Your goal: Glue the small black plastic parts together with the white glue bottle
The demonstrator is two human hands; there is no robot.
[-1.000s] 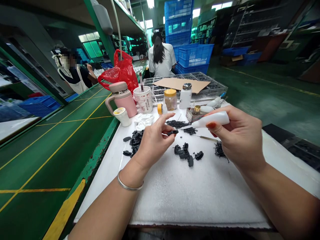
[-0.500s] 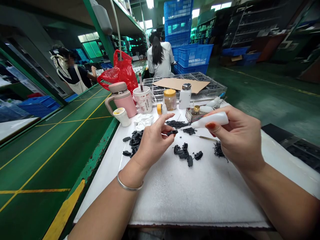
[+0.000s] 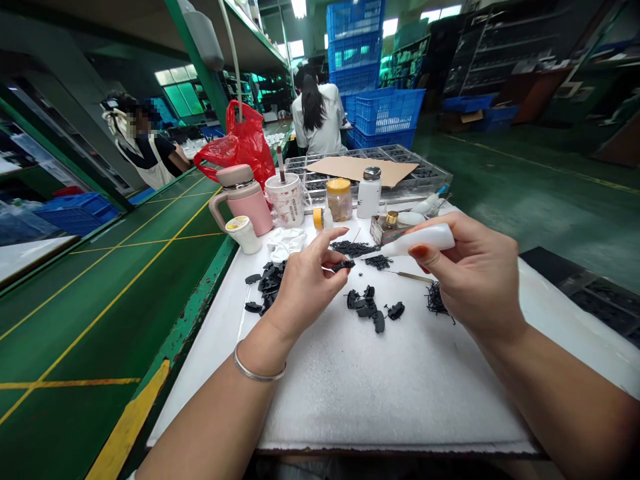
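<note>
My left hand (image 3: 305, 283) pinches a small black plastic part (image 3: 344, 265) between thumb and fingers, held just above the white foam mat (image 3: 380, 387). My right hand (image 3: 473, 273) grips a white squeeze bottle (image 3: 425, 239) whose thin nozzle points left at that part. Below the hands lie a few black parts (image 3: 373, 309) on the mat. A pile of black parts (image 3: 267, 283) sits to the left of my left hand, and a tangle of thin black pieces (image 3: 437, 300) lies under my right hand.
A pink mug (image 3: 243, 199), white cup (image 3: 285, 199), yellow-lidded jar (image 3: 340, 199), white bottle (image 3: 370, 192) and trays under cardboard (image 3: 357, 167) stand at the back. A green conveyor (image 3: 100, 280) runs on the left. Two people work further off beside blue crates (image 3: 387, 110).
</note>
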